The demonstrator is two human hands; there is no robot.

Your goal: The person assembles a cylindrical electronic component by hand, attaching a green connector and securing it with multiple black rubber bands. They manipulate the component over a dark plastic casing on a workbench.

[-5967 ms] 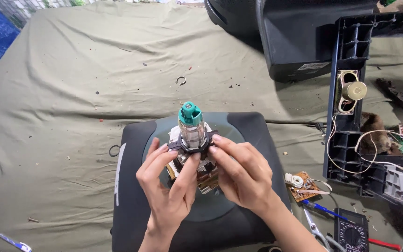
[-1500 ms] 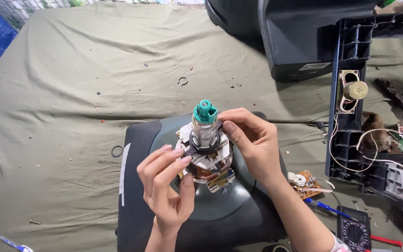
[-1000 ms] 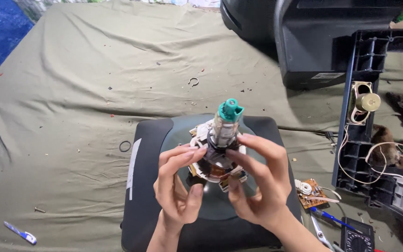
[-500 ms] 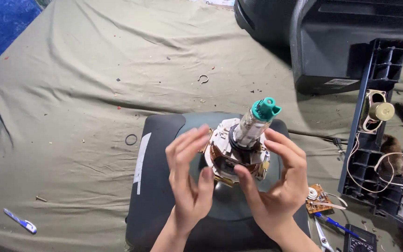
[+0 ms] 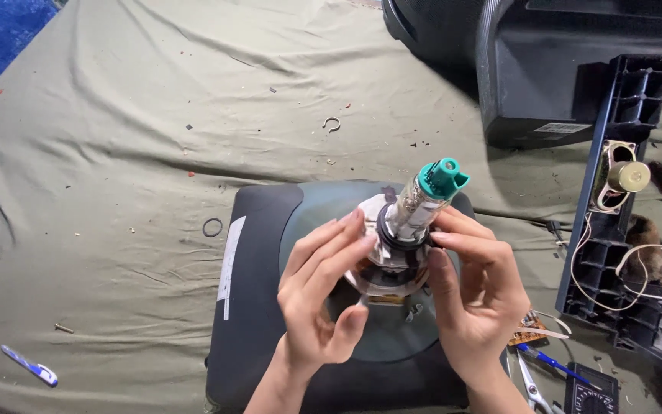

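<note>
We see a drab cloth spread under a dark tube housing. Above the housing, our left hand and right hand pinch a coil assembly between fingertips; its green-capped neck tilts right.

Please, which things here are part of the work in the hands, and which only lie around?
In hand:
- left hand, right hand
- tube neck with green cap
- dark picture tube beneath

Lying about:
- small ring
- blue pen
- speaker frame
- cloth
</note>
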